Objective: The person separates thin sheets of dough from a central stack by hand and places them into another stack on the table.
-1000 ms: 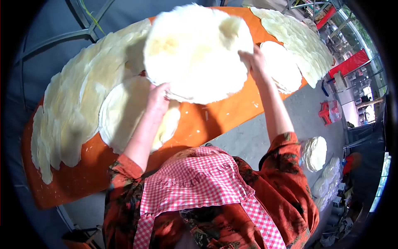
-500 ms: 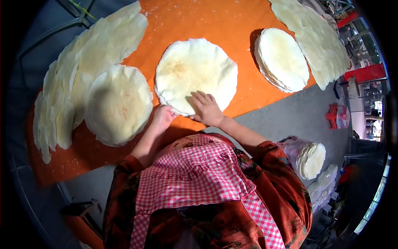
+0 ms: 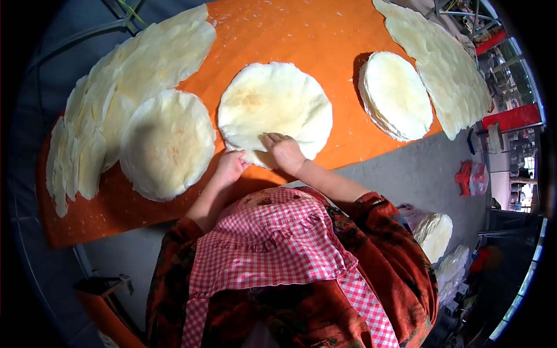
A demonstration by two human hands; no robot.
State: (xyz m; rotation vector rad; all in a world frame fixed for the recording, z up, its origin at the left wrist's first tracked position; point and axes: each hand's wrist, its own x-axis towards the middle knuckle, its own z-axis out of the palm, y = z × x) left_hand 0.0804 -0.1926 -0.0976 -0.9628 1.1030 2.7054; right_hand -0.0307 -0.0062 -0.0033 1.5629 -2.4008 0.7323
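Observation:
In front of me a pale, round flatbread, thin and browned in patches, tops a low pile on the orange cloth. My left hand pinches its near edge between thumb and fingers. My right hand lies on the bread close to that edge, fingers stretched together and pointing left; the thumb is hidden. The near rim is slightly lifted and creased between the two hands. To the left sits another round stack of flatbreads, partly in shadow.
A taller flatbread stack stands to the right on the orange cloth. Overlapping sheets cover the left side, and more sheets the right. A bagged stack and a red stool are beyond the cloth's near edge.
My right hand's fingers have gone from spread to closer together, turned further left on the bread. My left hand stays at the near edge. The view has shifted slightly.

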